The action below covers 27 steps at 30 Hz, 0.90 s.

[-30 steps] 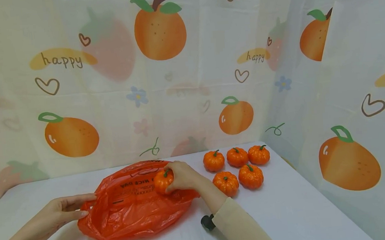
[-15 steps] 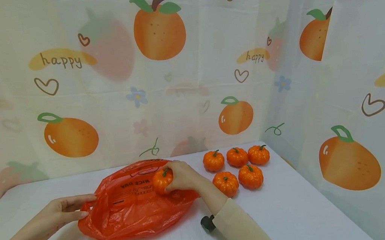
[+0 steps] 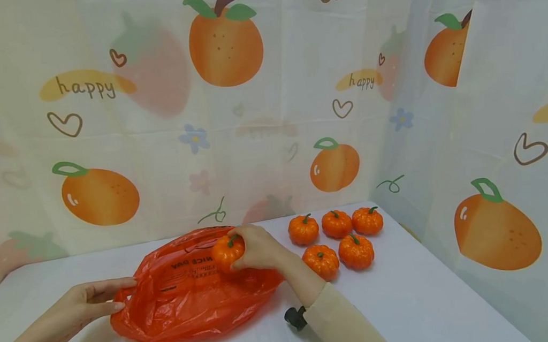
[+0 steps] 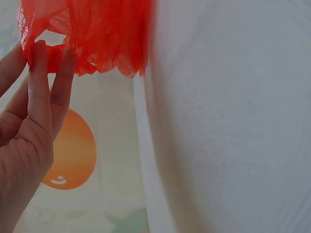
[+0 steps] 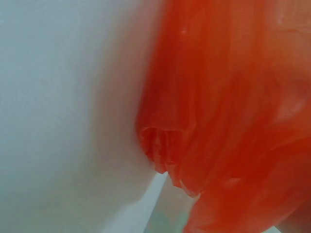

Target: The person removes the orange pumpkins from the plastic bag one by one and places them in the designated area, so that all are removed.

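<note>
My right hand grips a small pumpkin, stem up, just above the orange bag, whose mouth lies to its left, where my left hand pinches the rim.

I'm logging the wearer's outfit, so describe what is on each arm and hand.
The right hand is bare; its forearm wears a pale cream long sleeve, with a small black device at the wrist. The left hand and forearm are bare: no sleeve, glove or jewellery shows.
</note>
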Motion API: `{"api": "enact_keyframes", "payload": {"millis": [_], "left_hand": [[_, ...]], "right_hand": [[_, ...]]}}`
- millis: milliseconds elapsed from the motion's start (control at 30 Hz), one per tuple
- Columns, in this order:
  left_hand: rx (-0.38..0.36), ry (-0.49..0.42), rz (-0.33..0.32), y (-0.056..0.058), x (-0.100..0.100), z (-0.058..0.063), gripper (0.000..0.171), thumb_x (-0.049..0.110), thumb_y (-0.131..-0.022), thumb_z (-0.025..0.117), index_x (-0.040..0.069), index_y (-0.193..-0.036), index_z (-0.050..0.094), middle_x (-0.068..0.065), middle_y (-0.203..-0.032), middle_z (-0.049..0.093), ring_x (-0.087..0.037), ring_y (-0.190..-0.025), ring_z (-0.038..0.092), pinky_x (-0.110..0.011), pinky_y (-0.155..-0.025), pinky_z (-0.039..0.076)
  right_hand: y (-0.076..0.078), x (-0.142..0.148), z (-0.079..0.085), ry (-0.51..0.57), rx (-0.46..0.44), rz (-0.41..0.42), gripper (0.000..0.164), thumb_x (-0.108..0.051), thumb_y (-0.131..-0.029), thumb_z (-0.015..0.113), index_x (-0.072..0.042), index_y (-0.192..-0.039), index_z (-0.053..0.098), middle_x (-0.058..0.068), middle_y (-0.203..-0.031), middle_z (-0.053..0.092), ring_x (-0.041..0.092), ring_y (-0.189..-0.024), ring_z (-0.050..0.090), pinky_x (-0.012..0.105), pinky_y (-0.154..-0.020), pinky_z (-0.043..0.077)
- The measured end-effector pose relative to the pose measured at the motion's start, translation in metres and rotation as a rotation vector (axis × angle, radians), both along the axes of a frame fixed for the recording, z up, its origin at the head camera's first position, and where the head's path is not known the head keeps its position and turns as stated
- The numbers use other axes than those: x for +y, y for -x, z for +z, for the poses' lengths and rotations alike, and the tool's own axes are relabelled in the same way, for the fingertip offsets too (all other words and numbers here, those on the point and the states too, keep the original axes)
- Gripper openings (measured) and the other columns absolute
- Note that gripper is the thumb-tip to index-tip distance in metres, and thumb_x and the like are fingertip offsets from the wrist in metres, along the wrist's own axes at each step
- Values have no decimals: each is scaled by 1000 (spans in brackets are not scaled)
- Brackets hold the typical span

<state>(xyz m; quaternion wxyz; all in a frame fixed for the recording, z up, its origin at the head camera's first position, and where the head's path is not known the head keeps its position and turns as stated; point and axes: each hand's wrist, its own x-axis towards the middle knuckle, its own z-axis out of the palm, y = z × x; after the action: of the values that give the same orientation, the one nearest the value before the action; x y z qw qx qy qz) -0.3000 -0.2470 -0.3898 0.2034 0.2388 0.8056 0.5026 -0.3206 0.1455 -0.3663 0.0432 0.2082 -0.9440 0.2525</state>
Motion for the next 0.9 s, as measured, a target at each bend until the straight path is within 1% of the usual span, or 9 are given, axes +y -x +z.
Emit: {"api": "enact_keyframes", "payload": {"millis": [133, 200, 333, 500, 700, 800, 900], "left_hand": [[18, -16, -15, 0, -1, -1, 46, 12, -100, 54, -1, -143, 47, 31, -127, 61, 14, -113, 58, -10, -87, 48], [12, -7, -8, -1, -1, 0, 46, 13, -100, 54, -1, -144, 47, 31, -126, 61, 14, -113, 58, -9, -87, 48], [8, 5, 1, -1, -2, 1, 48, 14, -99, 55, 0, -144, 46, 31, -127, 61, 14, -113, 58, -10, -87, 48], [16, 0, -2, -1, -2, 1, 48, 14, -99, 55, -1, -144, 46, 31, -127, 61, 12, -113, 59, -9, -87, 48], [22, 12, 7, -2, -2, 2, 49, 15, -99, 55, -1, -145, 45, 32, -127, 60, 7, -111, 63, -9, -87, 47], [23, 18, 12, -3, -2, 2, 49, 15, -99, 55, 0, -145, 45, 32, -127, 60, 7, -111, 62, -9, -87, 47], [9, 14, 14, -2, -2, 2, 49, 15, -99, 55, 0, -145, 45, 32, -126, 61, 8, -111, 62, -9, -87, 47]], "right_hand": [[-5, 2, 5, 22, 7, 5, 68, -28, -75, 85, -14, -135, 57, 1, -130, 64, 19, -121, 57, 36, -108, 47], [-8, 4, 8, 34, 7, 3, 68, -28, -76, 85, -14, -136, 57, 1, -132, 63, 19, -121, 57, 36, -108, 47], [-10, 12, 11, 60, 26, 5, 68, -29, -75, 86, -15, -135, 58, 0, -131, 64, 17, -118, 60, 34, -105, 49], [-11, 21, 16, 83, 62, 17, 66, -28, -73, 87, -14, -132, 59, 0, -127, 66, 16, -113, 61, 31, -101, 51], [-13, 31, 21, 107, 73, 4, 63, -25, -73, 87, -12, -129, 60, 1, -124, 66, 18, -113, 59, 35, -103, 49], [-13, 36, 22, 121, 75, -1, 63, -23, -73, 87, -13, -129, 60, 1, -125, 65, 19, -112, 58, 37, -103, 50], [-13, 41, 21, 129, 86, -2, 62, -22, -73, 86, -15, -129, 61, 1, -125, 65, 18, -113, 58, 38, -102, 50]]}}
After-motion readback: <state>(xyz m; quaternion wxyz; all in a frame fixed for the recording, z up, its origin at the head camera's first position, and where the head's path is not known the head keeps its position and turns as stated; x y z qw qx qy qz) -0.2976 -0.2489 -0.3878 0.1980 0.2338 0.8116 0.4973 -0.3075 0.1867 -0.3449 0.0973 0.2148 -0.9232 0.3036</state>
